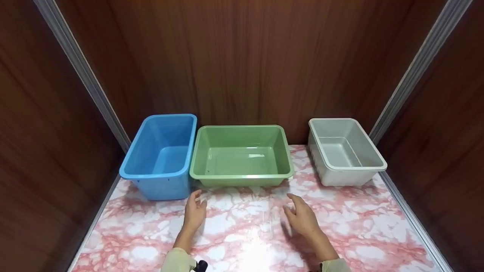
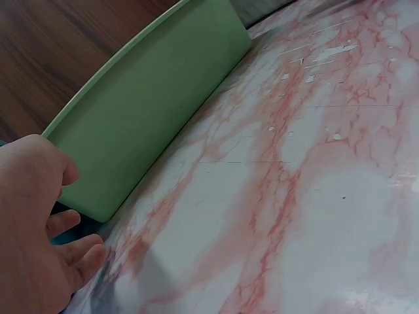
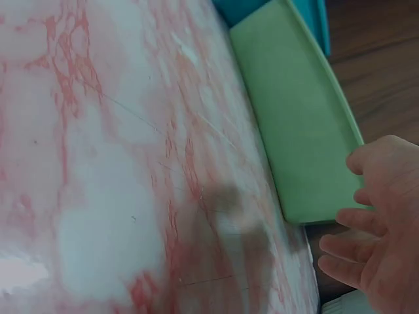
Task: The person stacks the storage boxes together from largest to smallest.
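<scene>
A green bin (image 1: pixel 242 181) is standing in the middle of a row of 3, against the back of the table, its inside facing up toward the head camera. Just in front of its near left corner, the left hand (image 1: pixel 195 216) is hovering with thumb and fingers loosely parted, gripping nothing. Near the bin's right front corner, the right hand (image 1: pixel 303 219) is hovering likewise, its bent fingers spreading apart around bare air. A taller blue bin (image 1: pixel 162 189) is sitting just beside the green one on the left; a pale grey bin (image 1: pixel 346 177) is standing apart on the right. Beneath all 3, a pink-and-white marbled table (image 1: pixel 140 234) is reflecting light, and brown wood-grain panels (image 1: pixel 242 56) are enclosing 3 sides.
</scene>
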Demonstrator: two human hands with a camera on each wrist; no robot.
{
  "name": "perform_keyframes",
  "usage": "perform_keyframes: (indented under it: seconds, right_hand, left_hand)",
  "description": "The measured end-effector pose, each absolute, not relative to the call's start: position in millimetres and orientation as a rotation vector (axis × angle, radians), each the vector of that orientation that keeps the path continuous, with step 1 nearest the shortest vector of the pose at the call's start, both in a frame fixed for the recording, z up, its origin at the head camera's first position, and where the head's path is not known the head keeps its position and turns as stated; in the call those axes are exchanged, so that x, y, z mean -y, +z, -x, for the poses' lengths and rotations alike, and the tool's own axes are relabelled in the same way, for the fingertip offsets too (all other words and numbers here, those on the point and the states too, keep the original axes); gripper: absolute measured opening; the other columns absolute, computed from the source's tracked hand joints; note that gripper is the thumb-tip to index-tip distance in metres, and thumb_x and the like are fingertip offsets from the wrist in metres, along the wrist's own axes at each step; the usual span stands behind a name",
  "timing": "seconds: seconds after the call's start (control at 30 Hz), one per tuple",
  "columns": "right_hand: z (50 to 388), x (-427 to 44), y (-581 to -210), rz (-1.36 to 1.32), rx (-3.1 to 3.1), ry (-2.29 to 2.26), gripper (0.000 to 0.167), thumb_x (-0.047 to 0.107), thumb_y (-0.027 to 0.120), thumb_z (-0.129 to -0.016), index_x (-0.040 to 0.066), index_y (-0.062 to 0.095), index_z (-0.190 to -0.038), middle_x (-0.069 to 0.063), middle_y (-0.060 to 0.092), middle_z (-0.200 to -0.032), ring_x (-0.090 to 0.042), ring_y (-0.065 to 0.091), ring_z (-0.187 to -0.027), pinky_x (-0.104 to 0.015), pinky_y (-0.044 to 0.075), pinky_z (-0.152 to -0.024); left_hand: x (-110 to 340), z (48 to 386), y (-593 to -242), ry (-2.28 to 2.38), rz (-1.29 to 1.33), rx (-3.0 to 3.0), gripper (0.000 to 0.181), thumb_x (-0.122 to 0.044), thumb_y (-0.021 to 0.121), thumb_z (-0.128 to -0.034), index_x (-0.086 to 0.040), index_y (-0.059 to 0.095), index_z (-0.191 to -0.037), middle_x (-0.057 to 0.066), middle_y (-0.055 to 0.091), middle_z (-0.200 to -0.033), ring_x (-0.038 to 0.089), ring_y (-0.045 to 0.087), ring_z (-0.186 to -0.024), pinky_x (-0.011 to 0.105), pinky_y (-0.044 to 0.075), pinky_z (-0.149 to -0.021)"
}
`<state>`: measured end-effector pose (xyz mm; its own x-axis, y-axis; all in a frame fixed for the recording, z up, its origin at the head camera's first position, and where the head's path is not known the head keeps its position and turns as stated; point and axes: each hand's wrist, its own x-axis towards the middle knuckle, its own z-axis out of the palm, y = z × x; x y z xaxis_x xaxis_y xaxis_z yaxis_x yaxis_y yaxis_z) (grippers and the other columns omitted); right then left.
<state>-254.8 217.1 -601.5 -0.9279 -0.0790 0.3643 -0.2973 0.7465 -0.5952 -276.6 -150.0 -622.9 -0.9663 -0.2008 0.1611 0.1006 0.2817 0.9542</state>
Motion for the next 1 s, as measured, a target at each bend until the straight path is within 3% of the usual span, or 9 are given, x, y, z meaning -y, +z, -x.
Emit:
perform_keyframes:
  seconds: [0.27,0.57,1.0]
  right_hand:
    - [260.6,-218.3,-599.2,-0.309,2.591,1.006,0.042,0.017,0.07,-0.089,0.004,0.06,-0.127,-0.013,0.063,-0.121,-0.032,0.061,-0.105,-0.05,0.047,-0.087]
    - [270.2,-220.1,-596.6,-0.292,2.565,1.132,0.037,0.016,0.068,-0.091,0.003,0.061,-0.125,-0.013,0.063,-0.12,-0.034,0.061,-0.106,-0.048,0.049,-0.084]
    - [293.9,-231.3,-596.6,-0.212,2.51,1.452,0.028,0.006,0.064,-0.093,0.0,0.061,-0.12,-0.023,0.061,-0.12,-0.035,0.061,-0.104,-0.047,0.049,-0.087]
  left_hand:
    - [151.4,281.6,-618.1,-1.758,-0.113,2.287,0.049,0.001,0.055,-0.0936,0.004,0.039,-0.139,0.031,0.043,-0.134,0.049,0.045,-0.121,0.054,0.037,-0.1]
    - [156.3,290.7,-610.2,-1.816,-0.14,2.267,0.056,-0.003,0.053,-0.0963,0.008,0.028,-0.145,0.03,0.042,-0.133,0.043,0.044,-0.122,0.052,0.036,-0.1]
    - [161.5,309.6,-597.4,-1.916,-0.233,2.349,0.07,-0.027,0.045,-0.1031,0.001,0.006,-0.154,0.027,0.012,-0.156,0.04,0.021,-0.14,0.05,0.019,-0.112]
